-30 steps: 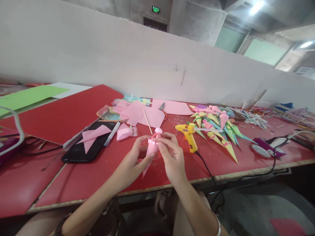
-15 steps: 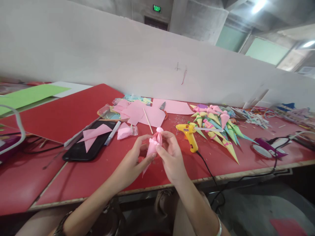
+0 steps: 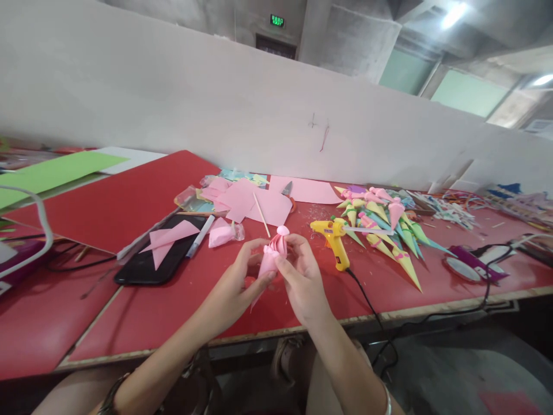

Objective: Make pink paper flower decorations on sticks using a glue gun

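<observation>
Both my hands meet over the front of the red table, around a pink paper cone with a ruffled, clay-like rim and a rounded pink top. My left hand grips the cone's body between thumb and fingers. At the upper part, my right hand pinches the folded, layered pink piece by the cone's mouth. The cone leans, its tip pointing down toward me. Fingers partly cover it, so how the layered piece joins the rim is hidden.
A yellow glue gun lies to the right, its black cord hanging off the edge. Finished paper cones are heaped behind it. Pink paper sheets, scissors, a thin stick, a marker and a black tray lie left and behind.
The view has shifted slightly. My hands keep the same hold on the pink cone, with the layered piece tilted a little at its mouth.
</observation>
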